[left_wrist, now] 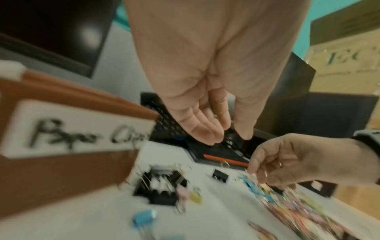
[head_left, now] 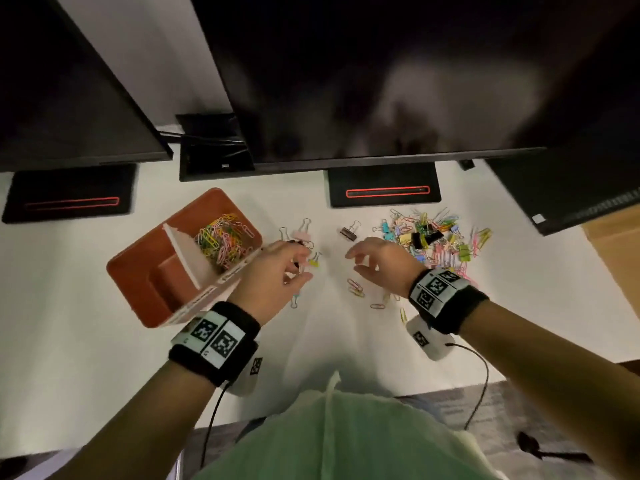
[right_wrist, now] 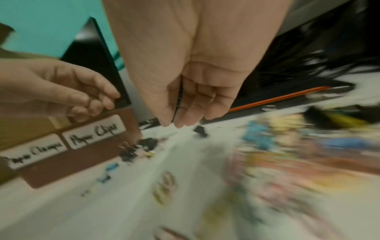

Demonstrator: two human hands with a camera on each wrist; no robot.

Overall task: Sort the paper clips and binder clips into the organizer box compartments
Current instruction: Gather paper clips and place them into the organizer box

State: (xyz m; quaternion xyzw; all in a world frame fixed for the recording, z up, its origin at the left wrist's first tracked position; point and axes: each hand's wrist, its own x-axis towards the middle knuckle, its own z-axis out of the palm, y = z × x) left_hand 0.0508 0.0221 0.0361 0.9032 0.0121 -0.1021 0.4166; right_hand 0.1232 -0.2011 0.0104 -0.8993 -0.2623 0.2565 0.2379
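I have three dark monitors (head_left: 398, 71) at the far edge of the white counter (head_left: 69, 306), and two black stands with red outlines beneath them. Next in size, one rust-orange organizer box (head_left: 138, 271) sits left of centre, split by one white divider (head_left: 187, 254); the far compartment holds a heap of coloured paper clips (head_left: 221, 242), while the near one shows only a raised orange block. The right wrist view shows two white labels on its side, one reading "Paper Clips". On my right lies one big mixed pile (head_left: 440, 240) of paper clips and binder clips, too tangled to count. My two hands hover between box and pile. The left hand (head_left: 277, 271) has a loosely curled grip; something small and dark shows at its fingertips, but I cannot tell whether it holds it. The right hand (head_left: 377, 263) has a relaxed, half-open grip with nothing in it. One dark binder clip (head_left: 348, 233) lies alone beyond the right hand, a small cluster of binder clips (head_left: 301, 237) sits beside the left fingertips, and about four loose paper clips (head_left: 356, 288) lie under the right wrist.
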